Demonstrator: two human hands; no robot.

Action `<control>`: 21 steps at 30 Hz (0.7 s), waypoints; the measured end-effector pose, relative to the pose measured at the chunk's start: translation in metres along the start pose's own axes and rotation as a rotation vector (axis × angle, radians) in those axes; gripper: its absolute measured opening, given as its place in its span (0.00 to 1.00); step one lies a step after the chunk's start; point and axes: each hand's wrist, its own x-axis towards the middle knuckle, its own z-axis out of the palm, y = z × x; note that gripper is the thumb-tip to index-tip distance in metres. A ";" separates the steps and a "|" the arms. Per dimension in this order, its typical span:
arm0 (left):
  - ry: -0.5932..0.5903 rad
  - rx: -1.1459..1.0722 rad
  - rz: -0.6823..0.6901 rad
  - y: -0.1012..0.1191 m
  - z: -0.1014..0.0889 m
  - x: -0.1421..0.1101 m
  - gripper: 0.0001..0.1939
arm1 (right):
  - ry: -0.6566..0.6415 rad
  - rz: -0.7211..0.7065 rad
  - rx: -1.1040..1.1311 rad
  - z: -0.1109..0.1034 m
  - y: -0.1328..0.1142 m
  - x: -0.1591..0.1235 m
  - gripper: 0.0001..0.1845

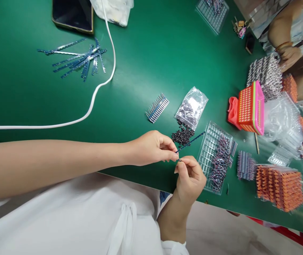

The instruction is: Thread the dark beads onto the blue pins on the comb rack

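My left hand (153, 148) is closed in a pinch on one end of a thin dark blue strip (191, 142), which slants up to the right. Just below it, my right hand (191, 177) pinches a tiny dark piece (179, 160) close to the left fingertips; its kind is too small to make out. Beyond the hands lies a pile of small black beads (183, 135), spilled beside a clear plastic bag (192, 108) with more inside. To the right, a clear compartment tray (207, 156) holds many small wired parts (220, 163).
A blue strip with wired parts (157, 108) lies ahead. Loose blue strips (77, 60), a white cable (93, 102) and a phone (73, 16) are at left. At right stand plastic baskets (248, 108) and orange stacks (280, 187); a co-worker's hand (289, 56) is beyond.
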 end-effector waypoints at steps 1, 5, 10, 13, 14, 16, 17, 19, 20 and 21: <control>-0.001 0.057 0.007 0.001 0.000 0.000 0.10 | -0.004 0.009 0.006 0.000 0.000 0.000 0.05; 0.009 0.272 0.062 0.002 0.000 -0.002 0.13 | -0.025 0.038 0.067 -0.001 0.000 0.000 0.02; 0.021 0.297 0.093 0.002 0.001 -0.004 0.13 | -0.088 0.097 0.141 -0.004 -0.003 0.002 0.01; 0.012 0.259 0.084 0.003 0.001 -0.005 0.13 | -0.126 0.131 0.189 -0.005 -0.002 0.003 0.02; 0.010 0.247 0.080 0.003 0.001 -0.006 0.13 | -0.136 0.137 0.196 -0.005 -0.002 0.003 0.02; 0.012 0.231 0.069 0.004 0.001 -0.006 0.13 | -0.145 0.144 0.185 -0.005 -0.001 0.004 0.03; 0.016 0.226 0.065 0.005 0.000 -0.006 0.13 | -0.146 0.144 0.170 -0.006 -0.001 0.004 0.04; 0.019 0.222 0.055 0.005 0.000 -0.006 0.13 | -0.144 0.139 0.141 -0.006 0.000 0.004 0.05; 0.018 0.222 0.049 0.005 0.000 -0.006 0.12 | -0.144 0.136 0.132 -0.006 0.000 0.004 0.05; 0.014 0.221 0.042 0.006 0.001 -0.006 0.12 | -0.143 0.132 0.127 -0.005 0.000 0.004 0.05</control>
